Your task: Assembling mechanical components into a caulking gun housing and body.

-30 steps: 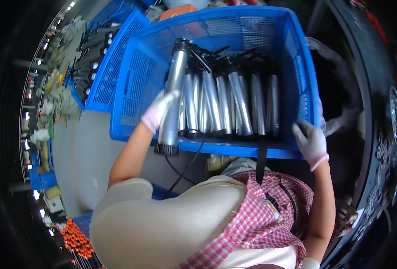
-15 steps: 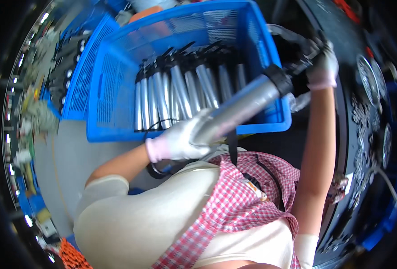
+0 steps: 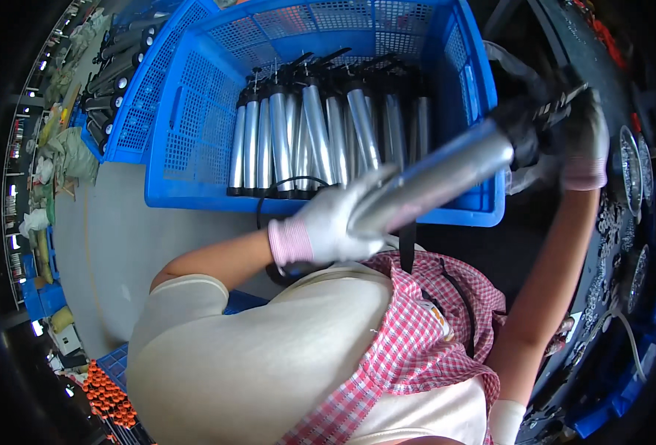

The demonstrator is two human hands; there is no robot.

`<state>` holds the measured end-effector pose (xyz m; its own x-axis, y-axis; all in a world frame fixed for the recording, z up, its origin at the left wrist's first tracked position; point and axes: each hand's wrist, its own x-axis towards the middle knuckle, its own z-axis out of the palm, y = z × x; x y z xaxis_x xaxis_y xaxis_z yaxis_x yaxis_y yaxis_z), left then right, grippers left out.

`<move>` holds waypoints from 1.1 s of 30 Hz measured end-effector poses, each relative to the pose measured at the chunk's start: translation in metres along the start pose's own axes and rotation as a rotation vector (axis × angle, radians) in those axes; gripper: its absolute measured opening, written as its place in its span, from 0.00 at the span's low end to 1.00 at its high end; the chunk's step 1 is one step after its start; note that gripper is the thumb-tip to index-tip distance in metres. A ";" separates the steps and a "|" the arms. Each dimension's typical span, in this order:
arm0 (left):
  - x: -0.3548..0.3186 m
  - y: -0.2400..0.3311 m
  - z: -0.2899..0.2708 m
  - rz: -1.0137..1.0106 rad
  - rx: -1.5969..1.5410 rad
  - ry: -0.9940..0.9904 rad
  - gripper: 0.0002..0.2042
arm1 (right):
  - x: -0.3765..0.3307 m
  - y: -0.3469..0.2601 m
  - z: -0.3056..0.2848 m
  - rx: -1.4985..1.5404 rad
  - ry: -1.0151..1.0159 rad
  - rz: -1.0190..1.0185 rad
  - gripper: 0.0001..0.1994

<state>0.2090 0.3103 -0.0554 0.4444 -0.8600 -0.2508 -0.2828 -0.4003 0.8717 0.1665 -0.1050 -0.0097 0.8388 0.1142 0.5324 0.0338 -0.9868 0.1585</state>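
A thick silver metal tube (image 3: 446,174) with a black end fitting (image 3: 521,137) lies slantwise across my front, its fitting toward the upper right. My left hand (image 3: 335,222), in a white glove with a pink cuff, is wrapped round the tube's lower end. At the far end my right hand (image 3: 589,141), gloved alike, is closed about the dark end piece beyond the fitting; shadow and blur partly hide its fingers. Behind the tube stands a blue plastic crate (image 3: 172,148), holding several slimmer-looking silver tubes (image 3: 280,133) with black ends.
To the right runs a dark workbench (image 3: 602,245) strewn with small metal parts and round clear dishes (image 3: 630,167). Another blue crate (image 3: 131,111) leans at the left, near dark tubes (image 3: 109,93). Orange-tipped pieces (image 3: 109,397) sit at lower left.
Both hands and the tube have moved to the right in the picture, the right hand also slightly downward. The crate now appears farther right and a little higher.
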 end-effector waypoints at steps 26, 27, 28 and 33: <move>0.151 -0.106 -0.034 0.089 -1.501 -0.198 0.27 | -0.043 -0.128 0.023 0.892 -0.147 0.754 0.17; 0.157 -0.090 -0.030 0.159 -1.486 -0.250 0.26 | -0.038 -0.153 0.035 0.999 -0.228 0.694 0.26; 0.165 -0.085 -0.027 0.128 -1.415 -0.224 0.30 | -0.025 -0.180 0.035 1.322 -0.342 0.781 0.39; 0.197 -0.056 -0.055 0.481 -0.325 0.501 0.52 | -0.021 -0.233 0.060 1.880 -0.348 0.988 0.44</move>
<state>0.3587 0.1807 -0.1304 0.6899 -0.6386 0.3409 -0.3125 0.1620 0.9360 0.1732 0.1157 -0.1079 0.9477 -0.1773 -0.2655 -0.1880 0.3621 -0.9130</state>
